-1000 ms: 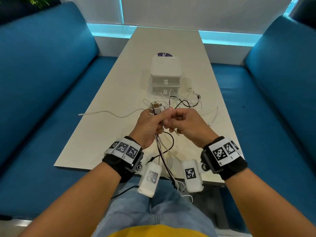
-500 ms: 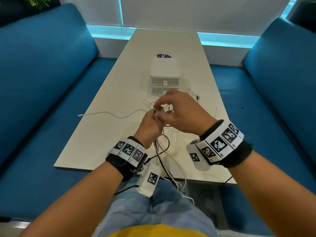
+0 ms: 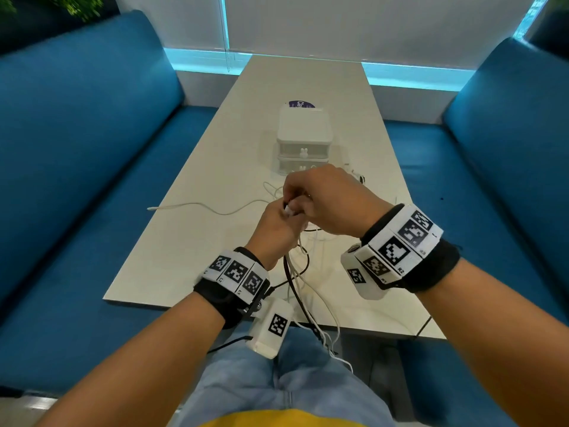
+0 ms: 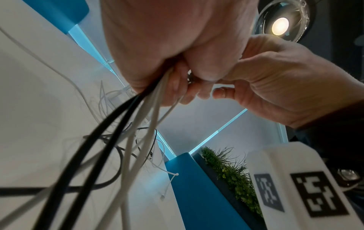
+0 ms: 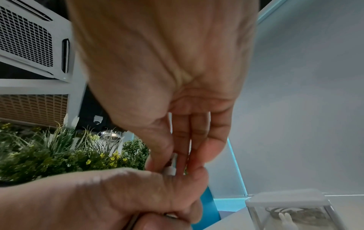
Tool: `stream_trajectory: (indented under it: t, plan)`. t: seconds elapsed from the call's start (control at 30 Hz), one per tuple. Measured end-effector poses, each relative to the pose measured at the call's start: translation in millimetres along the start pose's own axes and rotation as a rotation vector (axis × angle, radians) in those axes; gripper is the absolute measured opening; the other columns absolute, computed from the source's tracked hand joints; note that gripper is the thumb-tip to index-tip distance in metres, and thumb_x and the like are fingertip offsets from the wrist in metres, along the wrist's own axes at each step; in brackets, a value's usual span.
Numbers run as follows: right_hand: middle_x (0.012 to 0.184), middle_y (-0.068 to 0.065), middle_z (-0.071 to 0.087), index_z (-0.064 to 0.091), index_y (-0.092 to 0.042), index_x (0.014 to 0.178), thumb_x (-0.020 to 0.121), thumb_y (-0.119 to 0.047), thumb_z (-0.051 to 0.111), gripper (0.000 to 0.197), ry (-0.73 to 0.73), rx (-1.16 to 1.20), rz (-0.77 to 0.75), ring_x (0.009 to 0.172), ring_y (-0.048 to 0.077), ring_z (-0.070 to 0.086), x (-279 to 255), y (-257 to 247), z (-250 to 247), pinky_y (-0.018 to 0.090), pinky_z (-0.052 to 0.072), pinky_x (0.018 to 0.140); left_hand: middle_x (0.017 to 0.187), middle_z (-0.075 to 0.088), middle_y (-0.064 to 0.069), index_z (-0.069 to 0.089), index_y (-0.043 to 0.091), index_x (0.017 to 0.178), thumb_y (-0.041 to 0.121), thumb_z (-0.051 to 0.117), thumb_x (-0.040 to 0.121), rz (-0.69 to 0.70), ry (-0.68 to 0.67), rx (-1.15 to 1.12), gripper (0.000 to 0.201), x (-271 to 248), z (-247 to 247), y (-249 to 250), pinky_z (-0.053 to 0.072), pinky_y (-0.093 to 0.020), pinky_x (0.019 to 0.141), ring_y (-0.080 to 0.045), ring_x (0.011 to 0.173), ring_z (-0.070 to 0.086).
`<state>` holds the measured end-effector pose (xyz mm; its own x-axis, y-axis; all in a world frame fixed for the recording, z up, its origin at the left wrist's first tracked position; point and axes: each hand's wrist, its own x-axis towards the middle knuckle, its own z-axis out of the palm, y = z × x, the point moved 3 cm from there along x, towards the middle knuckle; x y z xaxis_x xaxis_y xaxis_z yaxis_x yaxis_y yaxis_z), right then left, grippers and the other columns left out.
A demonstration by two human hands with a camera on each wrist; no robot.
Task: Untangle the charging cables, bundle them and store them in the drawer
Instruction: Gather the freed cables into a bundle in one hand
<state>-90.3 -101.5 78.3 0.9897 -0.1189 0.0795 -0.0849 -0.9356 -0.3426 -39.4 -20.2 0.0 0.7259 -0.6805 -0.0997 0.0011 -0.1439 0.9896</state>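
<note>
My left hand (image 3: 277, 229) grips a bunch of black and white charging cables (image 4: 126, 132) in its fist above the near part of the table (image 3: 191, 241). The strands hang from the fist over the table's front edge (image 3: 308, 303). My right hand (image 3: 320, 198) reaches over the left fist and pinches a white plug (image 5: 171, 168) sticking up from the bunch. More tangled cables (image 4: 118, 140) lie on the table beyond the hands. One white cable (image 3: 197, 206) trails off to the left. A small white drawer box (image 3: 304, 140) stands behind, both drawers closed.
Blue sofas (image 3: 77, 164) flank the long table on both sides (image 3: 508, 167). A purple round sticker (image 3: 301, 104) lies behind the drawer box. Green plants (image 5: 59, 152) show in the right wrist view. My lap in jeans (image 3: 277, 380) is under the table's near edge.
My right hand rose from beside the left fist and moved forward over it, now pinching a plug at the top of the bunch. The left hand stays gripping the cables.
</note>
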Motion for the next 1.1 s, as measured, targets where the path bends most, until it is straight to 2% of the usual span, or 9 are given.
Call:
stream_trajectory:
  t: [0.2,0.33,0.43,0.53,0.63,0.73,0.8,0.9,1.1]
  plan:
    - [0.079,-0.014,0.064,0.065,-0.023,0.091,0.088,-0.018,0.061,0.007,0.087,0.181,0.033,0.078,0.007,0.062,0.9,6.0,5.2,0.021,0.047,0.07,0.053,0.041,0.007,0.047,0.019,0.068,0.003,0.046,0.091,-0.068,-0.021,-0.04,0.028,-0.6,-2.4,2.7,0.029,-0.021,0.045,-0.005,0.044,0.035]
    - [0.102,-0.006,0.056,0.055,-0.025,0.122,0.095,-0.03,0.056,0.027,0.246,0.46,0.125,0.081,0.007,0.057,-6.0,16.8,10.0,0.016,0.046,0.068,0.049,0.035,0.007,0.043,0.019,0.07,0.028,0.05,0.099,-0.141,0.04,-0.319,0.031,0.5,-14.0,9.3,0.02,-0.021,0.043,-0.008,0.044,0.026]
    - [0.105,0.0,0.062,0.054,-0.02,0.127,0.1,-0.033,0.046,0.032,-0.122,0.657,0.223,0.078,0.006,0.056,-16.7,24.9,33.9,0.012,0.044,0.063,0.049,0.027,0.007,0.04,0.021,0.065,0.041,0.054,0.095,-0.136,0.059,-0.495,0.038,2.5,-23.0,17.9,0.017,-0.021,0.042,-0.007,0.042,0.018]
    - [0.091,-0.001,0.068,0.066,-0.015,0.101,0.092,-0.057,0.044,0.048,-0.306,0.516,0.188,0.078,0.012,0.059,-28.1,42.6,65.2,0.025,0.044,0.071,0.045,0.031,0.009,0.04,0.021,0.063,0.037,0.063,0.09,-0.104,0.102,-0.529,0.038,3.9,-29.2,27.3,0.018,-0.02,0.043,-0.006,0.04,0.021]
    - [0.078,0.005,0.063,0.063,-0.01,0.075,0.086,-0.051,0.059,0.043,-0.101,0.407,0.231,0.075,0.016,0.057,-30.8,79.7,81.7,0.04,0.046,0.079,0.061,0.047,0.003,0.053,0.02,0.066,0.046,0.064,0.086,-0.097,0.138,-0.546,0.034,5.5,-42.4,37.1,0.032,-0.022,0.053,-0.009,0.053,0.035]
    - [0.095,0.006,0.06,0.066,-0.007,0.08,0.092,-0.03,0.061,0.026,0.154,0.475,0.35,0.09,0.014,0.055,-31.4,116.7,83.7,0.03,0.042,0.088,0.079,0.06,0.001,0.058,0.021,0.054,0.056,0.057,0.085,-0.087,0.1,-0.576,0.046,8.1,-56.6,42.9,0.052,-0.036,0.076,-0.014,0.077,0.052]
    - [0.105,0.008,0.054,0.067,-0.007,0.085,0.092,-0.021,0.062,0.017,0.265,0.422,0.375,0.098,0.013,0.049,-28.6,130.2,81.0,0.022,0.036,0.089,0.064,0.049,0.002,0.045,0.022,0.051,0.058,0.051,0.087,-0.091,0.02,-0.64,0.051,6.8,-58.0,46.8,0.054,-0.033,0.068,-0.013,0.061,0.05]
    - [0.111,0.013,0.049,0.072,-0.005,0.096,0.091,-0.014,0.062,0.014,0.417,0.374,0.382,0.102,0.013,0.046,-20.9,135.2,68.4,0.013,0.035,0.089,0.052,0.022,0.006,0.034,0.022,0.057,0.059,0.049,0.09,-0.165,0.001,-0.631,0.052,7.8,-53.0,44.0,0.031,-0.019,0.042,-0.008,0.041,0.022]
    - [0.096,0.001,0.062,0.074,-0.013,0.101,0.092,-0.011,0.062,0.015,0.525,0.41,0.268,0.086,0.007,0.055,-12.7,109.1,30.7,-0.001,0.037,0.072,0.046,0.03,0.012,0.06,0.015,0.095,0.013,0.063,0.091,-0.12,0.055,-0.339,0.005,21.6,-29.2,26.3,0.019,-0.018,0.035,-0.004,0.038,0.021]
